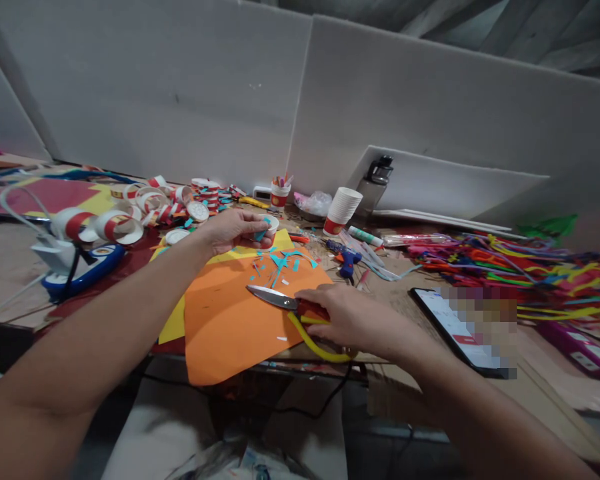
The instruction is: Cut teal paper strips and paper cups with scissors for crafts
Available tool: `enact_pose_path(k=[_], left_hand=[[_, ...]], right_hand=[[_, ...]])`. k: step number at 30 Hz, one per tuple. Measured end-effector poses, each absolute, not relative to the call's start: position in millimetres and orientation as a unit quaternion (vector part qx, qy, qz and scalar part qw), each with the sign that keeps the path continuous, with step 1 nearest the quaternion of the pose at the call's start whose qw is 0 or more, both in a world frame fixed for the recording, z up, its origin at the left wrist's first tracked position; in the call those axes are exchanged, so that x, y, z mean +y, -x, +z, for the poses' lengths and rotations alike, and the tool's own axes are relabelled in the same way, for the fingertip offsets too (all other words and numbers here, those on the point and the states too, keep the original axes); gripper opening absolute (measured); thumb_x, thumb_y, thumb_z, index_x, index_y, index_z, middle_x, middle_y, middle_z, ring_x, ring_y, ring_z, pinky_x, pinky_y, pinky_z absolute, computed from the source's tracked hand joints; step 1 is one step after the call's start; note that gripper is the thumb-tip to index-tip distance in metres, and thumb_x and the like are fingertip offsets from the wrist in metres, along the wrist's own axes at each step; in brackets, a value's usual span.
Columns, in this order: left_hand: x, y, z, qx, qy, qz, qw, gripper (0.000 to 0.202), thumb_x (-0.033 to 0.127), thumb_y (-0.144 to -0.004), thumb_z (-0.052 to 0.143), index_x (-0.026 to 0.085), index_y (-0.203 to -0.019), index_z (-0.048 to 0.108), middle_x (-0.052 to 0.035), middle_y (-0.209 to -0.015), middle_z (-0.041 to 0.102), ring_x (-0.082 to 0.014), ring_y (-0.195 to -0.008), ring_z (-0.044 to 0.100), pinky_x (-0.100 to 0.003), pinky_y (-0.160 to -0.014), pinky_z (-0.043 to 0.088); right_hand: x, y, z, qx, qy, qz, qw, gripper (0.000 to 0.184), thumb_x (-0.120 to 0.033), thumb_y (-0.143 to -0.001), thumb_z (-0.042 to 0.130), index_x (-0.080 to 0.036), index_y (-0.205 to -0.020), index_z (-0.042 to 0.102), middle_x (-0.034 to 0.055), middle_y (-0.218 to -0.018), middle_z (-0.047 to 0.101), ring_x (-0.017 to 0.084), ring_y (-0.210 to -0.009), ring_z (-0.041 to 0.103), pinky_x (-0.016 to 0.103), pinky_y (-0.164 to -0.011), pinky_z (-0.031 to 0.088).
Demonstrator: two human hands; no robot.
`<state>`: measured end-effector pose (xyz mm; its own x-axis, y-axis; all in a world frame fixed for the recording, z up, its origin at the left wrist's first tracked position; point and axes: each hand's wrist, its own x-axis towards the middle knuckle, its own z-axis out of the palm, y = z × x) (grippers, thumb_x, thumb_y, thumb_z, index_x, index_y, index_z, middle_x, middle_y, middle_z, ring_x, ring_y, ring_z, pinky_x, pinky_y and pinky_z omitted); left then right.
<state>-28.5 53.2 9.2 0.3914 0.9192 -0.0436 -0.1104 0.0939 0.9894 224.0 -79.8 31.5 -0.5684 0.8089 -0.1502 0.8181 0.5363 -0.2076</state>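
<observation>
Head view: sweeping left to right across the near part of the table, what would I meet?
Blue-and-white power strip, left hand pinching a small blue-and-white piece, right hand on the scissors, phone, magenta device.

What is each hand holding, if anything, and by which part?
Left hand: a small white-and-blue piece, by its edge. Right hand: scissors, by the handles.

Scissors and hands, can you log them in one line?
left hand: holds white round piece | right hand: holds scissors | blades: over orange paper | blue scraps: beyond blades
</observation>
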Motion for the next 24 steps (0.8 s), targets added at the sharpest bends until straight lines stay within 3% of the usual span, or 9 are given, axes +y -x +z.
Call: enact_pose_path(k=[3,7,12,21,24], left_hand=[[53.1,23.1,3.8,0.378,-0.537,0.419,0.627,0.022,0.026,-0.074,0.078,0.012,-0.09,0.074,-0.0108,-0.086,0.074,-0.0167,-0.071,0.071,-0.025,-0.063,0.058],[54.4,20.4,-0.5,0.364,-0.543,0.454,0.605,0.028,0.033,-0.068,0.083,0.013,-0.086,0.074,-0.0101,-0.084,0.074,-0.0153,-0.068,0.069,-0.024,-0.058,0.055],[55.4,17.7,-1.4,0.364,-0.537,0.517,0.559,0.031,0.036,-0.062,0.086,0.014,-0.081,0.074,-0.0085,-0.089,0.073,-0.0128,-0.075,0.066,-0.022,-0.062,0.049],[50.8,12.1,4.4,0.357,-0.508,0.548,0.561,0.033,0.036,-0.056,0.089,0.013,-0.072,0.071,-0.0038,-0.072,0.069,-0.0092,-0.062,0.059,-0.018,-0.051,0.04],[51.9,12.7,4.4,0.343,-0.485,0.571,0.567,0.032,0.034,-0.057,0.088,0.013,-0.075,0.071,-0.0022,-0.07,0.068,-0.0077,-0.059,0.058,-0.017,-0.049,0.039]], right_hand=[[-66.6,-221.1,42.0,0.866,-0.492,-0.095,0.006,0.024,-0.032,-0.087,0.057,-0.022,-0.099,0.076,0.0085,-0.09,0.073,0.021,-0.081,0.065,0.029,-0.071,0.045],[-23.5,-216.3,35.3,0.856,-0.499,-0.056,-0.121,0.023,-0.022,-0.09,0.053,-0.018,-0.096,0.075,0.0083,-0.093,0.074,0.02,-0.084,0.064,0.03,-0.077,0.045],[28.2,-212.3,9.7,0.891,-0.45,-0.051,-0.038,0.027,-0.006,-0.081,0.06,-0.016,-0.099,0.076,0.0113,-0.11,0.071,0.021,-0.101,0.063,0.027,-0.086,0.044],[54.3,-199.7,18.3,0.905,-0.405,-0.109,0.074,0.02,-0.005,-0.078,0.061,-0.017,-0.085,0.075,0.006,-0.088,0.074,0.015,-0.076,0.063,0.022,-0.068,0.041],[53.4,-201.9,24.0,0.913,-0.383,-0.086,0.114,0.024,-0.004,-0.076,0.062,-0.018,-0.09,0.074,0.0055,-0.087,0.073,0.015,-0.075,0.062,0.023,-0.065,0.038]])
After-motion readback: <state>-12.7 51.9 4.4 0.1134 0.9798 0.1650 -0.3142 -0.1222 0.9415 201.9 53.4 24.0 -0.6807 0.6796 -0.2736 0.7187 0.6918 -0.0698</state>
